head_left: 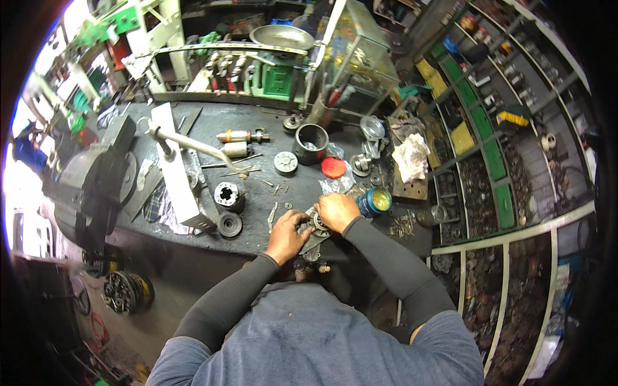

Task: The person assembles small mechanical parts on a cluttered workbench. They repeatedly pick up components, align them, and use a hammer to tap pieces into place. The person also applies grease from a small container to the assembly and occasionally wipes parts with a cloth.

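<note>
At the bench's near edge, my left hand (pixel 289 236) grips the left side of a grey metal housing (pixel 318 233) with a round opening, its fingers and thumb curled in. My right hand (pixel 338 212) is closed over the far right side of the same housing. Its fingertips are hidden, so what they pinch cannot be made out. Just right of that hand, a blue tin of yellowish grease (pixel 382 200) stands tilted toward me. Beyond it lies a red lid (pixel 333 167) on clear plastic. Left of my left hand are a thin metal lever (pixel 272 217) and some small screws.
A hollow motor body (pixel 229 196), a dark disc (pixel 229 224), a toothed round part (pixel 285 163) and an armature (pixel 241 136) occupy the bench's middle. Behind stands a dark cylinder (pixel 311 143). A large vise (pixel 93 183) sits left; parts shelves (pixel 492 148) rise right.
</note>
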Tool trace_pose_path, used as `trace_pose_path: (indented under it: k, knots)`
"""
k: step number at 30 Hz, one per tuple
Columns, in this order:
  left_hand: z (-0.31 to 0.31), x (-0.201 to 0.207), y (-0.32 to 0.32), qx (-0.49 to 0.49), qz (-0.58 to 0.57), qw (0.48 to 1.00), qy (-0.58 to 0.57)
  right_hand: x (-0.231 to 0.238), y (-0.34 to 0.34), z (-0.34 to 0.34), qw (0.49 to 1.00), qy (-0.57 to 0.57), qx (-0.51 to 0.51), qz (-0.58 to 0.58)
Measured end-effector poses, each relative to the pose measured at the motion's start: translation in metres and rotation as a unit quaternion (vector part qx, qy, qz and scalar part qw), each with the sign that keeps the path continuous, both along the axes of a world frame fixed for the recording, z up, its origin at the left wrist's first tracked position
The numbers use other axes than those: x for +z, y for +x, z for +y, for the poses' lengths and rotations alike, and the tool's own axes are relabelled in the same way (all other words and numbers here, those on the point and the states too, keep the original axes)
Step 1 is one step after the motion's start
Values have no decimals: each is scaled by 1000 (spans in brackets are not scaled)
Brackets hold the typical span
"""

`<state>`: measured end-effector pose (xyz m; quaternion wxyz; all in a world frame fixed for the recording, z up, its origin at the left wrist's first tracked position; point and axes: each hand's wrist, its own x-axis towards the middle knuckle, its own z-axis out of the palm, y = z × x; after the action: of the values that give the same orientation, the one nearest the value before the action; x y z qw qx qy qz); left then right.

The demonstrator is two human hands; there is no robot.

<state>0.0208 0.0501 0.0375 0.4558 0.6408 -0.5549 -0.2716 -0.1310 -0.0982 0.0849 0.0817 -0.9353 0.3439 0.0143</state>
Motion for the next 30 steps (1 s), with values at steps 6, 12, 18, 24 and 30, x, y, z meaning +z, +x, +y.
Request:
trace_pose_path:
  k: [6, 12, 18, 24, 30]
  knots:
    - [-12, -2, -8, -5, -61, 998, -28, 22, -53, -9, 988, 57, -98, -107]
    - [-4, -12, -5, -19, -39, 999, -16, -22, -162, 53, 974, 22, -218, -60]
    - [-14, -10, 8, -115, -111, 982, 97, -92, -194, 68, 967, -38, -235, -93]
    - [-27, -5, -44, -21, -135, 986, 99, -115, -204, 52, 968, -1, -213, -134]
    - [-31, 9, -61, 20, -128, 981, 146, -113, -213, 44, 971, 67, -187, -130]
